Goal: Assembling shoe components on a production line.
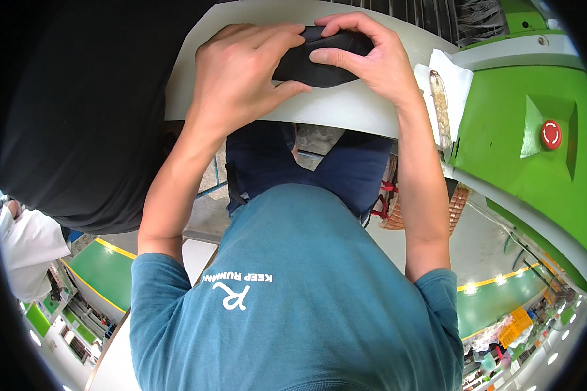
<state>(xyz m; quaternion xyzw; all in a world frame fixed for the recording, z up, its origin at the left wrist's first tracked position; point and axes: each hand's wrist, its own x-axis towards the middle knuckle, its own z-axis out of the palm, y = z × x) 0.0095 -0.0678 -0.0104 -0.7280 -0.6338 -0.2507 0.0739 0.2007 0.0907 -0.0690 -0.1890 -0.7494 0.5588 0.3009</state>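
Note:
A black, smooth, flattened piece with tapered ends (329,70), perhaps fabric or a shoe part, lies over the white tabletop in front of me. My right hand (378,62) grips its right end, the thumb pressed on its top and the fingers curled over its far edge. Around its left end is my left hand (238,72), fingertips on the far side and thumb stretched along the near edge. The left fingers cover that end, so part of it is hidden.
The white tabletop (352,111) curves beneath my hands. At right stands a green machine (502,150) with a red button (551,134). Beside it a tape-wrapped, handle-like tool (439,107) rests on white paper (460,81). Dark slats (424,13) lie beyond; black cloth (85,124) fills the left.

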